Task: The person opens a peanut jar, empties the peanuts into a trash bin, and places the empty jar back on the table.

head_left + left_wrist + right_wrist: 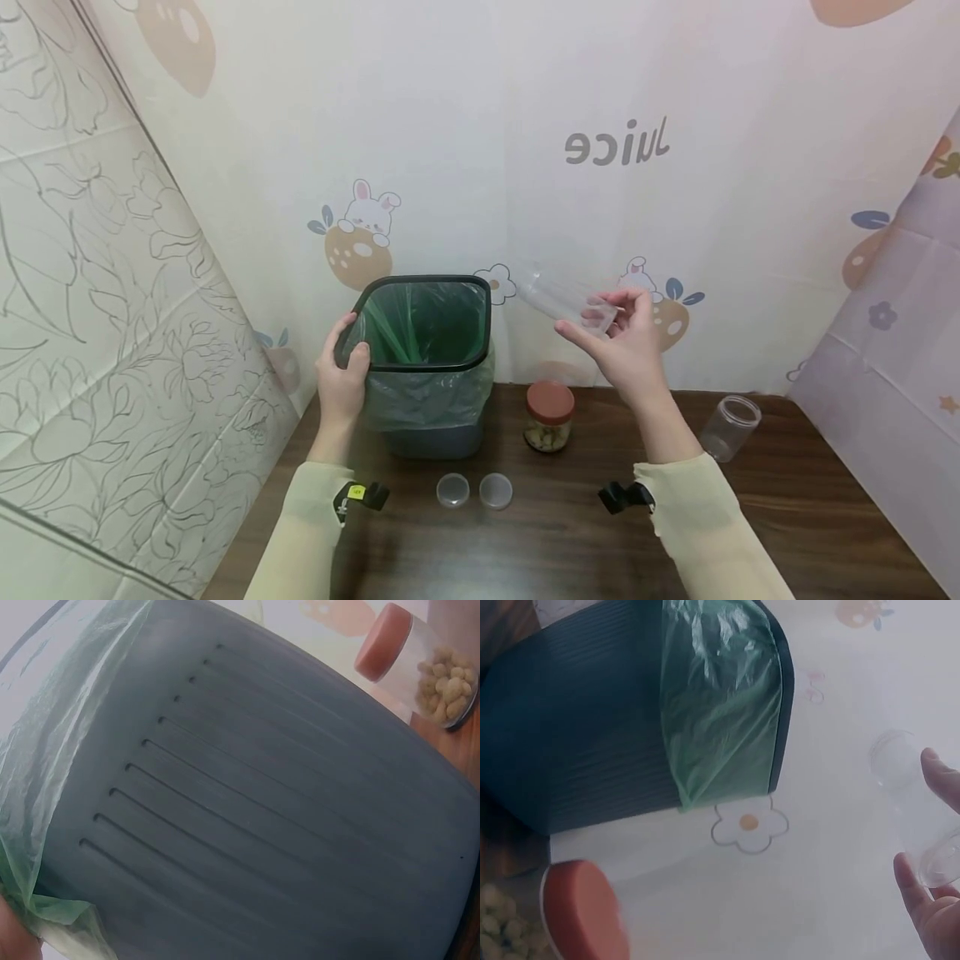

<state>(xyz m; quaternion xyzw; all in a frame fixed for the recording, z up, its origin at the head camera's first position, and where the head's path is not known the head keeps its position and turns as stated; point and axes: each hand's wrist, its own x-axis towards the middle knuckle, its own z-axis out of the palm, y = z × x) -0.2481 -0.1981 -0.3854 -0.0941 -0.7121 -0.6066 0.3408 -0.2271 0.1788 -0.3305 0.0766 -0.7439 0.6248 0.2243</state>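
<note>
A blue-grey trash bin (435,442) with a black rim is lined with a green plastic bag (427,400). My left hand (341,383) grips the bin's rim at its left side, thumb in front; in the left wrist view the bin's ribbed wall (247,795) fills most of the picture. Up in the air to the right of the bin, my right hand (633,350) holds a clear, see-through jar (555,296) by one end, tilted with its far end toward the upper left. The same jar (900,769) appears between thumb and fingers in the right wrist view.
A red-lidded jar (550,417) of pale, nut-like pieces stands right of the bin. Two clear round lids (453,491) lie in front on the wooden table (540,550). Another clear jar (731,427) stands at the right. A patterned curtain (480,125) hangs behind.
</note>
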